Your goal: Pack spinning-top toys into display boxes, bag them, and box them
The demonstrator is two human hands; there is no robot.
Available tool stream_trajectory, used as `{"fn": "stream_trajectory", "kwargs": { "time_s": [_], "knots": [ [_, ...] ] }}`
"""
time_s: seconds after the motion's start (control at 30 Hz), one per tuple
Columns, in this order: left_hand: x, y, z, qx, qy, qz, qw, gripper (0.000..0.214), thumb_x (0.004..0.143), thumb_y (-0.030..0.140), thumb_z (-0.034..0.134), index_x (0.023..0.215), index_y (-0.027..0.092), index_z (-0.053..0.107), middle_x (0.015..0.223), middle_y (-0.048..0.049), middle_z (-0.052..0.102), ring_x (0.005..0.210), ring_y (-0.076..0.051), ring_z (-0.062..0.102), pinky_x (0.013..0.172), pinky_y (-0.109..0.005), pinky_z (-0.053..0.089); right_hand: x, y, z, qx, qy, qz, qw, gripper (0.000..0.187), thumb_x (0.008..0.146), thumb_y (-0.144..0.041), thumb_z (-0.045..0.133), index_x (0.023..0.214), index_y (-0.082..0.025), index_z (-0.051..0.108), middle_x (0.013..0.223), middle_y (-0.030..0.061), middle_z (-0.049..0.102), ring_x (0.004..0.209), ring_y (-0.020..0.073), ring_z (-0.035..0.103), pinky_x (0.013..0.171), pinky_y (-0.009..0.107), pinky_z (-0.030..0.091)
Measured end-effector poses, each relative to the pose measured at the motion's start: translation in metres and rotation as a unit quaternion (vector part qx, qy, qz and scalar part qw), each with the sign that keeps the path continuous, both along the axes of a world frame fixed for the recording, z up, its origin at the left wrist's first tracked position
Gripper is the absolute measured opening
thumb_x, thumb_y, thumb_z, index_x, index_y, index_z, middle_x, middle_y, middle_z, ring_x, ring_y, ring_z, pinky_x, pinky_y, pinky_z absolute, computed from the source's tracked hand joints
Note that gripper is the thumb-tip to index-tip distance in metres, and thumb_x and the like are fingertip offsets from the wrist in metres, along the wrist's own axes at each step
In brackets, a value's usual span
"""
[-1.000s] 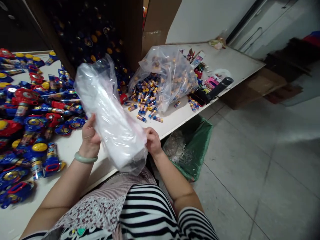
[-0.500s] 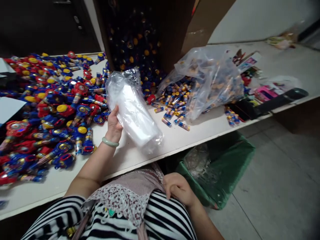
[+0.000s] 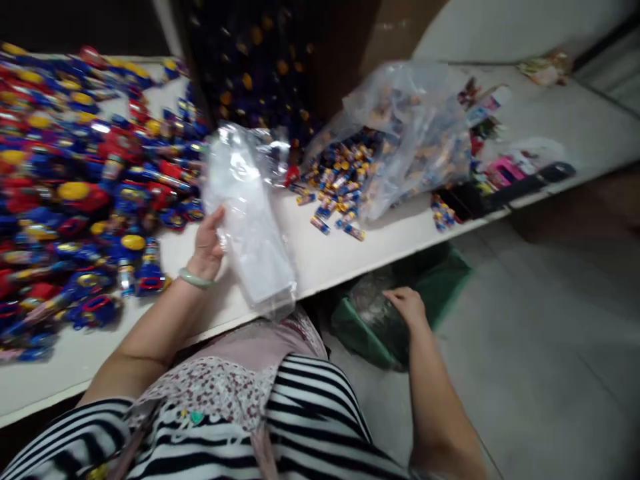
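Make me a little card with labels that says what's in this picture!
Left hand: grips a clear bag over the table edge
Right hand: open, low over the green bin
Table: white
Left of the clear bag: heap of blue, red and yellow toys
Right of it: big bag of small tubes, some spilled out
Behind: brown box

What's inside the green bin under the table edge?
Crumpled clear plastic lies in the green bin, the right hand over it. Anything beneath that plastic is covered. The left hand grips a clear bag.
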State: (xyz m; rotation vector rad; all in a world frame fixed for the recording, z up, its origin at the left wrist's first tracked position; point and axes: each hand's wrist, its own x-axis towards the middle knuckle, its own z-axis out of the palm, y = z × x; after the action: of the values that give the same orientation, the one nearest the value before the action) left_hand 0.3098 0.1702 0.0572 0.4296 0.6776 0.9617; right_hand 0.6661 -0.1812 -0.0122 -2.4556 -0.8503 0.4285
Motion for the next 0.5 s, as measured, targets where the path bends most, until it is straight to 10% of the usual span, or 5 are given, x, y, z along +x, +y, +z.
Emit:
{"fn": "stream_trajectory", "kwargs": {
  "time_s": [0.3, 0.5],
  "knots": [
    [-0.001, -0.012, 0.007, 0.107, -0.006, -0.033, 0.994, 0.040, 0.101, 0.011, 0.035, 0.124, 0.025, 0.064, 0.099, 0.0107, 0.079, 0.101, -0.007, 0.073, 0.096, -0.020, 0.059, 0.017, -0.042, -0.023, -0.078, 0.080, -0.123, 0.986, 0.025, 0.093, -0.038, 0.065, 0.091, -0.014, 0.072, 0.095, 0.0040, 0.074, 0.096, 0.0169, 0.069, 0.095, 0.040, 0.053],
    [0.005, -0.021, 0.015, 0.061, 0.013, -0.031, 0.998, 0.040, 0.102, 0.013, 0.033, 0.112, 0.024, 0.070, 0.084, 0.0099, 0.079, 0.066, -0.006, 0.073, 0.051, -0.012, 0.056, -0.001, -0.024, 0.010, -0.052, 0.020, -0.161, 0.985, 0.013, 0.084, -0.025, 0.067, 0.083, -0.015, 0.076, 0.126, 0.0196, 0.066, 0.131, 0.0383, 0.052, 0.111, 0.062, 0.036]
  ]
}}
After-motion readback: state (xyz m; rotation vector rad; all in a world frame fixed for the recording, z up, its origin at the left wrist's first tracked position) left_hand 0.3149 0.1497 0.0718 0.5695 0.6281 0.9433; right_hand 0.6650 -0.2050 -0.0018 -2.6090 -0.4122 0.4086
